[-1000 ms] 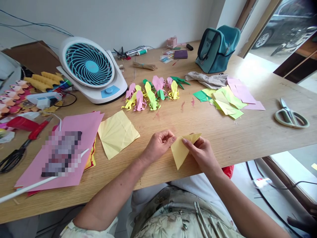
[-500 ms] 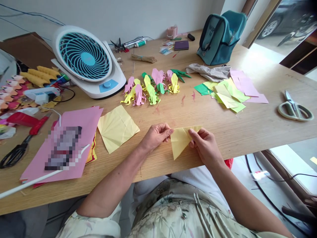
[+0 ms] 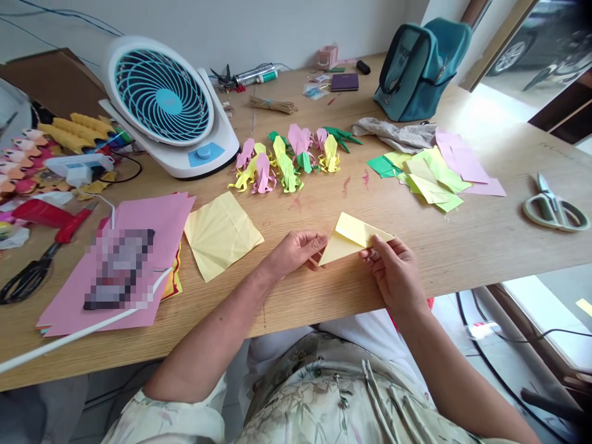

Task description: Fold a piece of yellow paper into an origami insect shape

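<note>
A folded piece of yellow paper [image 3: 349, 239] is held just above the front part of the table, one flap lying over a pointed lower layer. My right hand [image 3: 391, 259] pinches its right end between thumb and fingers. At the paper's left corner, the thumb and curled fingers of my left hand [image 3: 303, 250] close on the edge. Left of my hands lies a creased yellow sheet [image 3: 224, 234], flat on the table. Behind them stand several folded paper figures [image 3: 287, 163] in pink, yellow and green.
A white and blue fan [image 3: 169, 102] stands at the back left. Pink sheets [image 3: 139, 216] with a blurred-out object on top lie at left, near black-and-red scissors [image 3: 41, 265]. Coloured paper pieces [image 3: 430, 179], pale-handled scissors [image 3: 552, 206] and a teal bag [image 3: 419, 74] are on the right.
The yellow paper has been turned, so its point now faces lower left and a flap shows on top. My right hand has shifted slightly right; the camera view has moved a little.
</note>
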Available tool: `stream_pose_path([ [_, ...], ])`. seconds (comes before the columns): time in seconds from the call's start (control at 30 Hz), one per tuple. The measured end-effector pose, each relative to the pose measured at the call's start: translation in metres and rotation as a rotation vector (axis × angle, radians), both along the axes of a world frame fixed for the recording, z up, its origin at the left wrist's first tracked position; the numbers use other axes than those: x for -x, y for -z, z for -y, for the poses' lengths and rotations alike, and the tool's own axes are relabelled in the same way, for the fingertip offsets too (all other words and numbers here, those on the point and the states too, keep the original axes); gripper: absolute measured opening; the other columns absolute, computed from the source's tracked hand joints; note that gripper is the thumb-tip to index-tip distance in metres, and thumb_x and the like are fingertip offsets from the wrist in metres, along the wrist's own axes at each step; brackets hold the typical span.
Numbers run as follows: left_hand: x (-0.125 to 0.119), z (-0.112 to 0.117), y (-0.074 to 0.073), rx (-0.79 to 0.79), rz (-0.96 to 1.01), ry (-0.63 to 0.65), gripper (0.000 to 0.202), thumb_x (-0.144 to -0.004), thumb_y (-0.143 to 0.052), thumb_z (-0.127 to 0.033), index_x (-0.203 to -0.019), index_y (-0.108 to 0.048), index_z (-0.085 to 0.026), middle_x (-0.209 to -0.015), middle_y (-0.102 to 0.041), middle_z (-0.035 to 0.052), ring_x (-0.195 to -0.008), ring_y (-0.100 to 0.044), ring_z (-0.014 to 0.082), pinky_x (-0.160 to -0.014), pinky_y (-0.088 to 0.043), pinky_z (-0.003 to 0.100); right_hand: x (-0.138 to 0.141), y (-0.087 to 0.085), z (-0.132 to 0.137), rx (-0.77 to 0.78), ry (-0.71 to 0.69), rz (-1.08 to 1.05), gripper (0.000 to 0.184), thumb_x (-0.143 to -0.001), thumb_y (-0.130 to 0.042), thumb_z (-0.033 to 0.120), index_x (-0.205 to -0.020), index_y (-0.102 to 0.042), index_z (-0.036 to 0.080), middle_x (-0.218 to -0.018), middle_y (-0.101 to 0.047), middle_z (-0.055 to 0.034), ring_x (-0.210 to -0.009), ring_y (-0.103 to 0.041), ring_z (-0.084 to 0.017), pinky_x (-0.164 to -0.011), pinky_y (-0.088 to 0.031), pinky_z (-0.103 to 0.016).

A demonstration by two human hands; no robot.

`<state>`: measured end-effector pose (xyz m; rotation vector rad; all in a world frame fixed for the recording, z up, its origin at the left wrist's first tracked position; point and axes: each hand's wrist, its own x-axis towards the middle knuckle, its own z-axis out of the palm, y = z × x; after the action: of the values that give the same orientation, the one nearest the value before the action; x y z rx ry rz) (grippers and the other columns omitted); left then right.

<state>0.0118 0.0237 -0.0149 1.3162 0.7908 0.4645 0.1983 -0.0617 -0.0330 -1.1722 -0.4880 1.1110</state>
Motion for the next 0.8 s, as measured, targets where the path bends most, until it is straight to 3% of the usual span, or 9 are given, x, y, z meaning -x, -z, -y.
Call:
stream_pose_path([
  [0.13,0.0,0.0,0.003,0.003,-0.013,-0.033,0.051,-0.066,-0.081,-0.058,-0.083,-0.064,-0.013,-0.072,-0.066,0.0011,-0.06,-0.068,0.0131,-0.053,-0.054,0.02,0.0,0.001,0.002,-0.012,-0.014,0.027,0.033,-0.074,-0.079,0.046,-0.082,-0.058,0.022,-0.064,-0.062,0.0024,-0.06,-0.062,-0.013,-0.061,-0.052,-0.026],
  [0.23,0.0,-0.001,0.005,-0.033,-0.019,-0.062,0.044,-0.07,-0.08,-0.052,-0.08,-0.065,-0.012,-0.065,-0.064,0.0005,-0.053,-0.064,0.0098,-0.052,-0.054,0.02,-0.006,0.002,0.005,-0.007,-0.006,0.084,0.034,-0.075,-0.078,0.048,-0.085,-0.057,0.023,-0.067,-0.061,0.0036,-0.057,-0.058,-0.011,-0.057,-0.049,-0.025],
  [0.37,0.002,-0.003,0.003,-0.119,-0.039,-0.077,0.033,-0.075,-0.077,-0.043,-0.079,-0.069,-0.012,-0.059,-0.059,-0.0021,-0.049,-0.055,0.0056,-0.049,-0.046,0.016,-0.024,-0.002,0.006,-0.104,0.163,0.437,0.029,-0.082,-0.072,0.045,-0.102,-0.064,0.026,-0.087,-0.063,0.0011,-0.073,-0.058,-0.012,-0.066,-0.047,-0.025],
  [0.43,0.003,-0.004,0.002,-0.155,-0.04,-0.06,0.03,-0.078,-0.074,-0.042,-0.081,-0.072,-0.012,-0.057,-0.057,-0.0026,-0.049,-0.051,0.0052,-0.047,-0.043,0.015,-0.03,-0.007,0.006,-0.154,0.16,0.626,0.028,-0.085,-0.069,0.043,-0.107,-0.065,0.026,-0.096,-0.065,-0.0025,-0.085,-0.06,-0.016,-0.074,-0.048,-0.029],
  [0.63,0.003,-0.004,0.002,-0.173,-0.067,-0.072,0.032,-0.077,-0.075,-0.041,-0.089,-0.076,-0.012,-0.062,-0.062,-0.0008,-0.051,-0.053,0.0067,-0.05,-0.044,0.018,-0.025,-0.019,0.001,-0.225,-0.345,0.991,0.03,-0.092,-0.059,0.038,-0.12,-0.062,0.027,-0.119,-0.065,-0.0058,-0.101,-0.061,-0.021,-0.08,-0.048,-0.033],
  [0.7,0.002,-0.004,0.003,-0.167,-0.046,-0.11,0.033,-0.074,-0.078,-0.04,-0.091,-0.075,-0.012,-0.065,-0.065,-0.0002,-0.054,-0.057,0.0075,-0.053,-0.047,0.018,-0.02,-0.016,-0.001,-0.223,-0.45,1.053,0.028,-0.092,-0.059,0.035,-0.118,-0.063,0.027,-0.113,-0.067,-0.0046,-0.096,-0.061,-0.02,-0.079,-0.048,-0.032],
  [0.8,-0.001,-0.003,0.002,-0.128,0.047,-0.181,0.034,-0.068,-0.083,-0.037,-0.091,-0.072,-0.013,-0.068,-0.066,-0.0013,-0.058,-0.06,0.0083,-0.059,-0.051,0.02,-0.016,-0.011,-0.003,-0.208,-0.494,1.089,0.02,-0.093,-0.056,0.03,-0.111,-0.065,0.025,-0.099,-0.066,-0.0039,-0.086,-0.06,-0.019,-0.075,-0.048,-0.031],
])
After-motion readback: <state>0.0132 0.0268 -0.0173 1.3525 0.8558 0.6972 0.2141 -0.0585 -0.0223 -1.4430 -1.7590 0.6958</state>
